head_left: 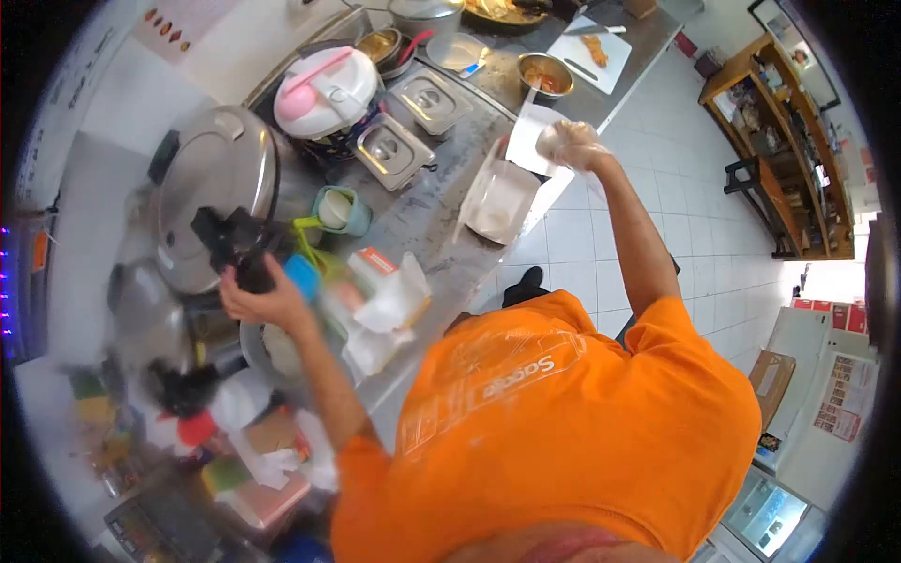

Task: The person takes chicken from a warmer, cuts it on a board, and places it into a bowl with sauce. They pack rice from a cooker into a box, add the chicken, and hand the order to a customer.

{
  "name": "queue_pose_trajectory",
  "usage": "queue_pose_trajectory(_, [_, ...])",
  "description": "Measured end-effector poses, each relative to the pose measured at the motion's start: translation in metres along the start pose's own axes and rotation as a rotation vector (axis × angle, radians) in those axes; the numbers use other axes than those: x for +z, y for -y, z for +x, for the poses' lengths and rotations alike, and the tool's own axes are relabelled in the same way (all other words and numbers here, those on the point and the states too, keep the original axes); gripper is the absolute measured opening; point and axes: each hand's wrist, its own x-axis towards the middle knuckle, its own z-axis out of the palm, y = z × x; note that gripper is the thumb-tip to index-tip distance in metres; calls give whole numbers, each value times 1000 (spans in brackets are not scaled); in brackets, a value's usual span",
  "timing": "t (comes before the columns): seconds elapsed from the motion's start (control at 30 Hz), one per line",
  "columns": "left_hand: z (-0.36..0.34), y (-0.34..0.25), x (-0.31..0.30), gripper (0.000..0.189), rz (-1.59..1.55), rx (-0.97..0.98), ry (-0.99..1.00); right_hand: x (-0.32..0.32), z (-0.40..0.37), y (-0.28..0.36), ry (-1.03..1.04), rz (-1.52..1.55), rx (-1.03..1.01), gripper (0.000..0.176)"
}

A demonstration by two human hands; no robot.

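My left hand is closed around a dark, angular black object, blurred, in front of the large steel pot lid. Just right of it stand a light-blue cup and a bright green handle. My right hand, in a clear plastic glove, has its fingers curled beside a pale round shape; I cannot tell what it grips. It overlaps the raised white flap at the counter's front edge. The white takeout box lies open beside that flap.
Along the steel counter are a white rice cooker, lidded steel pans, a bowl of reddish food and a white cutting board with a knife. Packages crowd the lower left. A wooden shelf stands across the tiled floor.
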Motion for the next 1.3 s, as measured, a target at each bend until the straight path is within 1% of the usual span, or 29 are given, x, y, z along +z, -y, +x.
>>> queue_pose_trajectory(0.03, [-24,-41,-4,44,-258,-163,48,23,37,-37,-67,-77,41,46])
queue_pose_trajectory(0.07, [-52,-81,-5,36,-518,-329,88,69,90,-83,-41,-10,-11,46])
queue_pose_trajectory(0.1, [-100,-90,11,29,-587,-197,427,100,133,-119,-19,55,-70,47])
queue_pose_trajectory(0.13, [-114,-148,1,27,-747,-68,595,106,137,-115,16,-90,-206,53])
queue_pose_trajectory(0.17, [-131,-198,-2,33,-802,-125,905,139,174,-133,91,-165,-376,52])
queue_pose_trajectory(0.2, [-157,-231,10,40,-866,-76,1024,154,183,-124,182,-129,-324,51])
queue_pose_trajectory(0.23, [-187,-259,26,44,-859,-182,1117,163,184,-109,175,-137,-341,51])
queue_pose_trajectory(0.27, [-213,-282,48,49,-857,-281,1213,170,180,-94,288,-441,-508,43])
queue_pose_trajectory(0.3, [-229,-300,72,49,-866,-269,1202,169,176,-89,396,-749,-655,38])
queue_pose_trajectory(0.33, [-244,-317,94,54,-828,-467,1255,169,169,-92,387,-746,-643,38])
queue_pose_trajectory(0.37, [-260,-327,115,58,-782,-668,1305,171,161,-94,217,-521,-568,34])
queue_pose_trajectory(0.4, [-281,-327,139,58,-788,-660,1310,171,153,-97,52,-301,-491,29])
queue_pose_trajectory(0.43, [-303,-322,165,56,-579,-265,1285,167,151,-109,-110,-86,-413,25])
queue_pose_trajectory(0.47, [-315,-324,181,55,-366,109,1218,149,148,-127,-107,-97,-412,25])
queue_pose_trajectory(0.5, [-313,-335,183,55,-372,94,1221,123,139,-145,-130,-5,-464,23])
queue_pose_trajectory(0.57, [-291,-362,177,47,-381,-499,1515,83,136,-196,-267,103,-591,23])
queue_pose_trajectory(0.63, [-274,-381,161,41,-281,-451,1469,32,148,-245,-242,4,-349,28])
queue_pose_trajectory(0.7, [-269,-390,155,35,-157,-389,1423,5,167,-299,-400,-28,-269,40])
queue_pose_trajectory(0.73, [-285,-379,158,33,-183,-316,1323,-11,180,-323,-299,-82,-197,65])
queue_pose_trajectory(0.77, [-302,-367,164,31,-208,-247,1218,-29,191,-338,-213,-185,-142,80])
queue_pose_trajectory(0.8, [-300,-369,165,31,-118,-237,1264,-47,203,-351,-127,-287,-86,95])
queue_pose_trajectory(0.87, [-307,-363,179,33,-21,-269,1299,-63,255,-385,-157,-396,-72,114])
queue_pose_trajectory(0.9, [-320,-360,189,36,-12,-310,1295,-100,251,-379,-74,-348,-76,119])
queue_pose_trajectory(0.97, [-312,-387,191,39,-20,-663,1002,-110,304,-401,-59,-383,-97,121])
queue_pose_trajectory(1.0, [-311,-395,192,39,-17,-671,1002,-119,331,-410,-53,-409,-115,123])
queue_pose_trajectory(1.07, [-301,-405,190,36,75,-546,921,-132,373,-417,-25,-373,-155,123])
queue_pose_trajectory(1.17, [-279,-426,172,33,162,-473,987,-118,431,-430,104,-444,-345,134])
queue_pose_trajectory(1.27, [-255,-444,161,35,319,-543,1095,-106,462,-438,145,-419,-444,136])
queue_pose_trajectory(1.3, [-248,-456,157,35,205,-715,997,-103,467,-439,159,-411,-456,136])
